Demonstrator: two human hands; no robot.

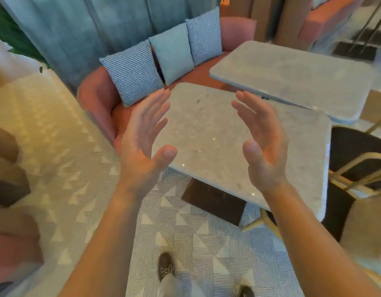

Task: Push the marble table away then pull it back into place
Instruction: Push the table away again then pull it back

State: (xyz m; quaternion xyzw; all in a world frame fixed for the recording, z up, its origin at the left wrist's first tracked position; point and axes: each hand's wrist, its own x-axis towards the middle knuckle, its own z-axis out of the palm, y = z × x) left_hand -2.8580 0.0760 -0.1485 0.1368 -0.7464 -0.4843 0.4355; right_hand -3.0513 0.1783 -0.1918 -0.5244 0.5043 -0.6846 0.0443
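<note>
A grey marble table with a square top on a dark base stands in front of me. My left hand hovers open, palm inward, above the table's left edge. My right hand is raised open, palm facing left, over the table's middle. Neither hand touches the top. Both forearms reach in from the bottom of the view.
A pink sofa with three cushions runs behind the table. A second marble table stands to the right rear, nearly touching. A dark chair with a gold frame sits at the right. Patterned floor tiles lie below, with my shoes.
</note>
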